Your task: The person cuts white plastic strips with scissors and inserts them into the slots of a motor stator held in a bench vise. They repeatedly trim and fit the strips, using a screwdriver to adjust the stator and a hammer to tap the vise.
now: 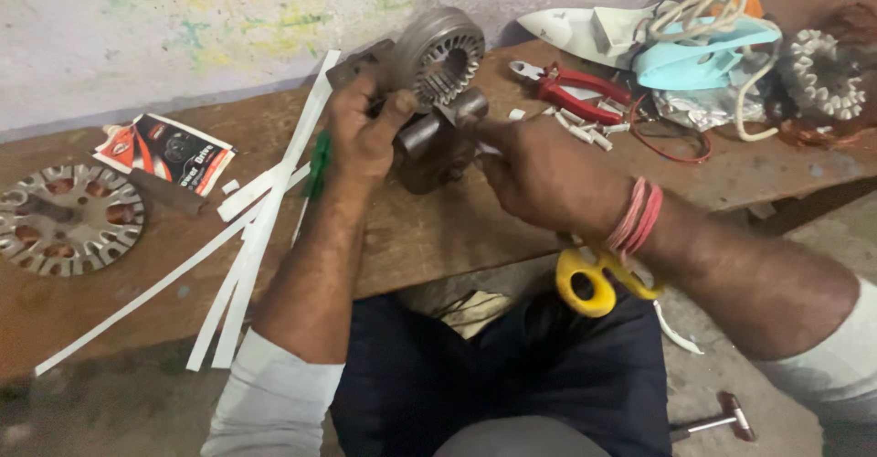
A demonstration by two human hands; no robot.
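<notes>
My left hand [363, 128] grips a grey metal motor stator [438, 55], a ring with slotted teeth inside, tilted up above the wooden bench [429, 228]. A dark rounded motor body [429, 151] sits just below the ring. My right hand [548, 178] is closed at the lower right of the stator, fingertips pinching near a small white strip by the slots. Red thread bands wrap my right wrist [637, 217].
Long white paper strips [256, 238] lie across the bench. A flat round stator plate [68, 219] and a printed packet [169, 151] sit left. Red pliers [575, 91], a white and blue iron [676, 46], another wound stator [822, 73] right. Yellow-handled scissors [589, 279] rest on my lap.
</notes>
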